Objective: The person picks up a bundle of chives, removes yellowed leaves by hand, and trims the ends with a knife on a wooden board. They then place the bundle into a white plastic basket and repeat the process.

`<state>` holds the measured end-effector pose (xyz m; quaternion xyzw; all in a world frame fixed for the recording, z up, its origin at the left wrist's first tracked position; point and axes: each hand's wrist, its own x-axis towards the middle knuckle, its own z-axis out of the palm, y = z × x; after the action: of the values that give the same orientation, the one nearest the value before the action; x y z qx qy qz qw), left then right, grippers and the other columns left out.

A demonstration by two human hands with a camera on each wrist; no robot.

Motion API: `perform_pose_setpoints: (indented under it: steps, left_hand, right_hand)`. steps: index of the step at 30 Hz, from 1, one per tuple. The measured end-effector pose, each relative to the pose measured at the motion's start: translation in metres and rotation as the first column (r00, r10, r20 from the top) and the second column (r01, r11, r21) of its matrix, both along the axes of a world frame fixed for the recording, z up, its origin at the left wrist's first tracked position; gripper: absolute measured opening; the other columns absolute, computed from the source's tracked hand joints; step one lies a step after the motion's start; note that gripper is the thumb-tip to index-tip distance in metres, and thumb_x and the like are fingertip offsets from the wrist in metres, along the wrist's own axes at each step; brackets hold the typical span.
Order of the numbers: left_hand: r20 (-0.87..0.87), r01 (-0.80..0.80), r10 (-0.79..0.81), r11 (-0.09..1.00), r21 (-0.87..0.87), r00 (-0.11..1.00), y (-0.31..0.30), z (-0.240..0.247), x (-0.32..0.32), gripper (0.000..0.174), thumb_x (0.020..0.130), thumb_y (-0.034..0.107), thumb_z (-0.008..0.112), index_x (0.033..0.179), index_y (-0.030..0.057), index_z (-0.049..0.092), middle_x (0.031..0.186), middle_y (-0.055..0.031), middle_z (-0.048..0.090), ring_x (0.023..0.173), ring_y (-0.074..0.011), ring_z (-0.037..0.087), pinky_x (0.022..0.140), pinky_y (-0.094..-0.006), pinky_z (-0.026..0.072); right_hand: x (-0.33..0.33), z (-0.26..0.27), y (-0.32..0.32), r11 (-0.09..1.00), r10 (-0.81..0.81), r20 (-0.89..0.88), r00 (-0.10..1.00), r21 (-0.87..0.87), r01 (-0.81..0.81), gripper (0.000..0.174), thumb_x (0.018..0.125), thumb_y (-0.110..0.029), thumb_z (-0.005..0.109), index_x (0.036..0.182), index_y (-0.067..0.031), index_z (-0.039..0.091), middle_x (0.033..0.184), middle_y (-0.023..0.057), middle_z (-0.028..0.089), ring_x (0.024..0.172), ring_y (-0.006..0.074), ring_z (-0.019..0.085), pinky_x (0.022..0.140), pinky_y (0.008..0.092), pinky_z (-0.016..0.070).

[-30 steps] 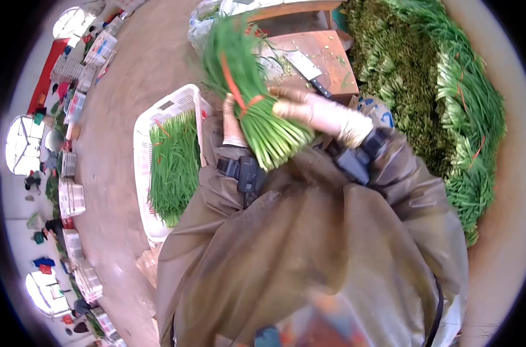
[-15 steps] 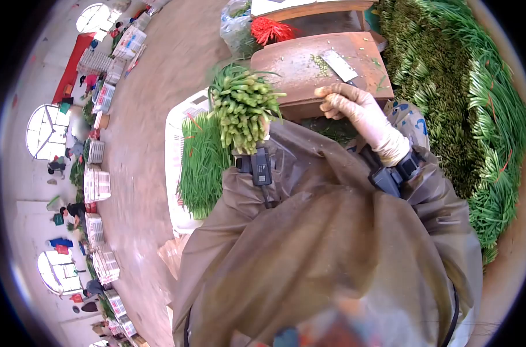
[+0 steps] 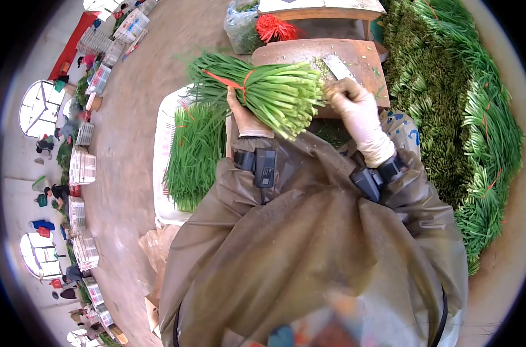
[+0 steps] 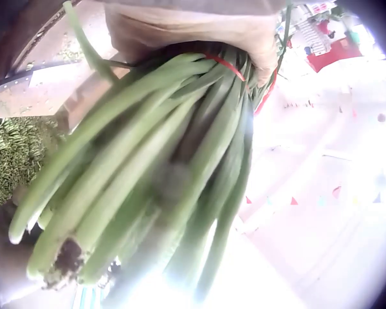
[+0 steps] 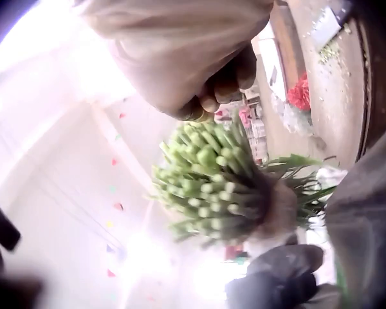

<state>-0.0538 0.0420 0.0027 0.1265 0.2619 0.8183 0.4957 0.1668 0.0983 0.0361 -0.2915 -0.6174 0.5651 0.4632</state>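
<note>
My gloved left hand (image 3: 247, 118) grips a bundle of green stalks (image 3: 280, 92), bound with a red band, its cut pale ends pointing right. In the left wrist view stalks (image 4: 135, 154) spread below the left hand (image 4: 193, 29). The gloved right hand (image 3: 358, 115) is at the bundle's cut ends with fingers curled. From the right wrist view, the right hand (image 5: 186, 58) has its curled fingertips right beside the cut ends (image 5: 206, 174); whether they pinch a stalk I cannot tell. The left hand (image 5: 280, 209) is partly hidden behind the bundle there.
A white crate (image 3: 162, 150) holding green bundles (image 3: 193, 162) stands at the left. Beyond the hands are a board (image 3: 303, 51) with a blade (image 3: 338, 67), red strips (image 3: 274, 28) and a plastic bag (image 3: 240, 29). Piled stalks (image 3: 488, 144) lie at the right.
The bundle has turned from cut ends facing the head camera to lying sideways, ends rightward. My right hand, apart from it half a second ago, is now at the cut ends.
</note>
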Motion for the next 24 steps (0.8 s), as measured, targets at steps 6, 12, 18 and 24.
perform_pose_setpoints:
  steps: [6, 12, 18, 24]
  left_hand:
    - [0.018, -0.088, 0.09, 0.992, -0.086, 0.996, 0.01, 0.018, 0.008, 0.076, 0.09, 0.068, 0.044, 0.137, 0.0077, 0.051, 0.137, -0.0133, 0.055, 0.123, -0.0321, 0.052, 0.106, -0.0484, 0.0413]
    - [-0.107, -0.12, 0.108, 0.987, -0.103, 0.988, 0.001, 0.018, -0.036, 0.077, 0.091, 0.069, 0.037, 0.14, 0.0099, 0.049, 0.139, -0.0147, 0.053, 0.123, -0.0353, 0.053, 0.102, -0.0546, 0.0443]
    - [-0.243, -0.172, 0.164, 0.985, -0.012, 0.956, -0.015, 0.025, -0.04, 0.082, 0.091, 0.072, 0.035, 0.149, 0.0144, 0.039, 0.152, -0.0127, 0.04, 0.134, -0.039, 0.043, 0.108, -0.0598, 0.0366]
    - [0.328, 0.236, -0.784, 0.506, 0.83, 0.526, -0.029, -0.044, -0.076, 0.069, 0.099, 0.061, 0.031, 0.154, 0.019, 0.025, 0.159, -0.0108, 0.025, 0.143, -0.0361, 0.028, 0.116, -0.0561, 0.0248]
  right_hand:
    - [0.013, 0.048, -0.026, 0.787, -0.053, 0.086, 0.995, 0.616, -0.012, 0.012, 0.089, -0.011, 0.066, 0.098, -0.0035, 0.064, 0.093, 0.012, 0.067, 0.085, 0.0276, 0.066, 0.078, 0.0349, 0.0533]
    - [0.05, -0.037, 0.014, 0.9, -0.098, 0.795, 0.598, 0.328, -0.287, 0.029, 0.093, -0.03, 0.06, 0.101, -0.0042, 0.069, 0.085, 0.0169, 0.069, 0.081, 0.0316, 0.068, 0.072, 0.041, 0.0535]
    - [0.029, -0.019, 0.005, 0.944, 0.331, 0.388, 0.861, -0.156, -0.292, 0.027, 0.097, -0.019, 0.061, 0.118, -0.0029, 0.066, 0.097, 0.0008, 0.066, 0.08, 0.0064, 0.055, 0.076, 0.0236, 0.049]
    - [-0.039, -0.025, -0.006, 0.93, 0.307, 0.294, 0.905, 0.108, -0.351, 0.062, 0.085, -0.024, 0.071, 0.14, -0.0063, 0.049, 0.13, 0.0202, 0.057, 0.12, 0.0296, 0.055, 0.103, 0.0353, 0.0425]
